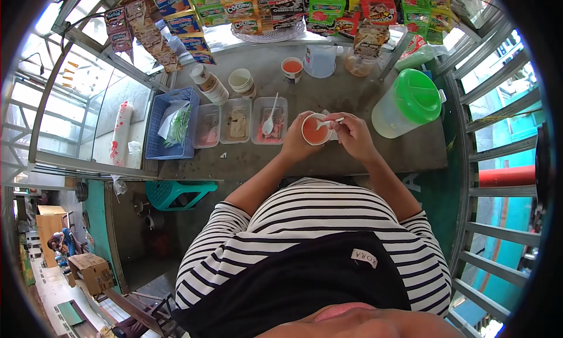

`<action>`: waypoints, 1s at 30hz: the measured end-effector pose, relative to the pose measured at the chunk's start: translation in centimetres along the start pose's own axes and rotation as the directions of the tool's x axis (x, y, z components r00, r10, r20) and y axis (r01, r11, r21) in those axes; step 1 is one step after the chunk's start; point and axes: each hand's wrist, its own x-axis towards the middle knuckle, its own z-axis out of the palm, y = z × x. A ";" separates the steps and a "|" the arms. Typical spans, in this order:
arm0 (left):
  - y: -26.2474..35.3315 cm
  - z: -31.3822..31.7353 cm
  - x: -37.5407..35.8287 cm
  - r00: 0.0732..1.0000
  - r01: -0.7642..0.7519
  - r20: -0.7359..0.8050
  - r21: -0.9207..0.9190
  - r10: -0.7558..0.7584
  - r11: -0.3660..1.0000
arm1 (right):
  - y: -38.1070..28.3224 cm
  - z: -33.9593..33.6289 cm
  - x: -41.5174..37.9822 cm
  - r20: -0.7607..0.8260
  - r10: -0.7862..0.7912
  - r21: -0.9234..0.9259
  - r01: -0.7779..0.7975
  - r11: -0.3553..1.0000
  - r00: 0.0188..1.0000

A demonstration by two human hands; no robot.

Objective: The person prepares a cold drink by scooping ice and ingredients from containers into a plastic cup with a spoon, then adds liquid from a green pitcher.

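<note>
Sachets (272, 9) hang along the far edge of the table (410, 153). Nearer its front edge, the left hand (297, 137) wraps a cup of orange liquid (313, 134); the right hand (354, 133) pinches a white spoon (323, 124), bowl inside the rim.

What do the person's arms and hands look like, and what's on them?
The left hand and right hand wear no gloves, and I see no watch or bracelet. Both forearms are bare. Higher up come the sleeves, white with thin dark stripes, ending around the elbows. Any rings would be too small to make out.
</note>
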 end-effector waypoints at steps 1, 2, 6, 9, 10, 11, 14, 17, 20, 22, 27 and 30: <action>0.3 0.5 0.2 1.000 0.001 -0.002 0.003 -0.001 1.000 | -0.3 -0.9 0.1 0.030 -0.126 -0.147 0.129 0.981 0.992; 0.6 1.0 0.5 1.000 0.004 -0.021 0.033 -0.003 0.999 | -0.6 -1.7 0.0 0.033 -0.127 -0.144 0.131 0.981 0.991; 1.6 2.7 1.1 0.995 0.041 -0.084 -0.034 -0.044 0.999 | 0.1 -3.9 -0.3 0.086 -0.215 -0.191 0.228 0.955 0.973; 2.2 3.7 1.4 0.994 0.022 -0.108 -0.003 -0.022 1.000 | 1.0 -4.6 -0.6 0.128 -0.250 -0.267 0.276 0.923 0.960; 2.0 4.1 1.4 0.993 0.027 -0.116 0.001 -0.027 1.000 | 1.3 -4.8 -0.7 0.137 -0.257 -0.285 0.287 0.915 0.957; 1.5 4.5 1.3 0.993 0.000 -0.114 0.036 0.004 0.999 | 1.7 -5.0 -0.7 0.146 -0.259 -0.280 0.291 0.915 0.955; 1.7 5.4 1.2 0.991 0.018 -0.131 0.041 -0.013 0.999 | 2.3 -5.8 -0.6 0.160 -0.290 -0.198 0.318 0.927 0.944; 2.1 6.1 1.0 0.987 0.040 -0.160 0.044 -0.032 0.998 | 1.1 -7.3 -0.5 0.190 -0.219 -0.155 0.249 0.956 0.957; 2.6 6.7 0.8 0.978 0.061 -0.205 0.065 -0.046 0.996 | 0.7 -8.4 -0.4 0.113 -0.208 -0.157 0.224 0.962 0.972; 2.7 7.0 0.4 0.967 0.104 -0.238 0.049 -0.090 0.993 | 0.9 -9.0 -0.4 0.158 -0.110 -0.215 0.143 0.966 0.981; 2.3 6.9 -0.3 0.974 0.059 -0.223 0.156 -0.024 0.986 | 1.9 -8.5 0.1 0.291 -0.370 -0.234 0.441 0.866 0.882; 2.8 6.7 -0.7 0.969 0.092 -0.243 0.160 -0.051 0.983 | 2.1 -8.1 -0.1 0.358 -0.340 -0.227 0.435 0.871 0.869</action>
